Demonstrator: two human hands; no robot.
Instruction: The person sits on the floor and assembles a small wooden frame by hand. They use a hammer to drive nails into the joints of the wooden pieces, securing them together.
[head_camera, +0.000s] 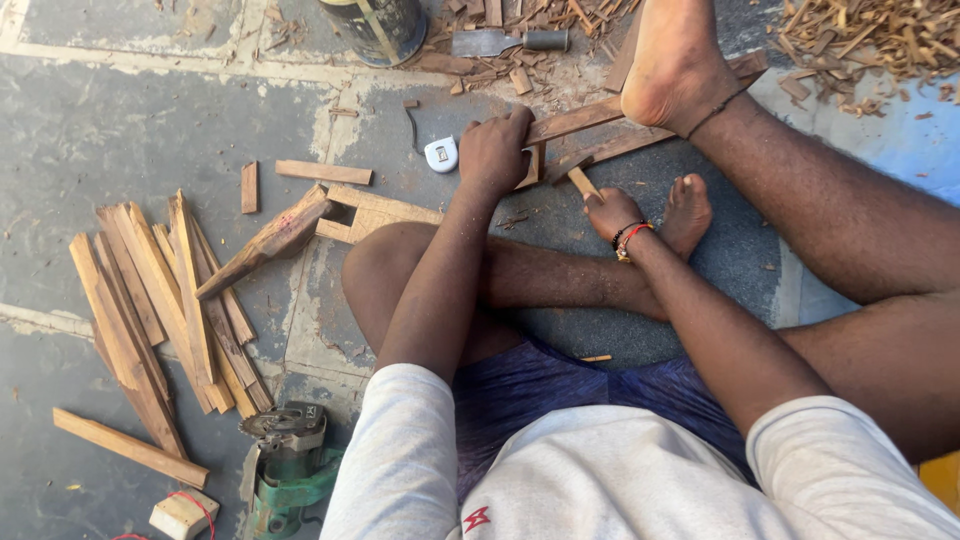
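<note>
The left hand is pressing down on a long wooden strip that is lying across the grey floor, fingers curled over its near end. The right foot is pinning the same strip farther along. The right hand is gripping a short wooden peg, holding it tilted just beside the strip. A white tape measure is sitting just left of the left hand. A pile of wood slats is lying well off to the left, a green power tool below it, wood chips scattered top right.
</note>
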